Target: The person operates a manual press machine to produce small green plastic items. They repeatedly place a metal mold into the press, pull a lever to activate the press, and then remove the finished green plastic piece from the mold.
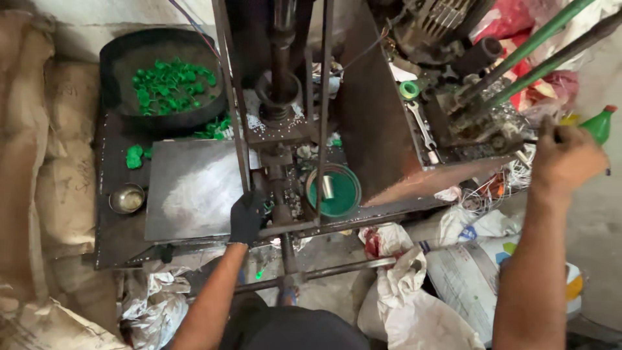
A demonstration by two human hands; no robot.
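My left hand wears a black glove and rests at the front of a rusty metal press machine, fingers closed around a thin upright bar of its frame beside a bare steel plate. My right hand is bare and grips the end of a long lever rod that runs up to the machine's right side. A round green-lined dish with a small metal cylinder in it sits just right of the machine's central shaft.
A black pan at the back left holds several green plastic pieces. A small steel bowl sits left of the plate. Brown sacks line the left. White bags, a wrench and a green bottle lie right.
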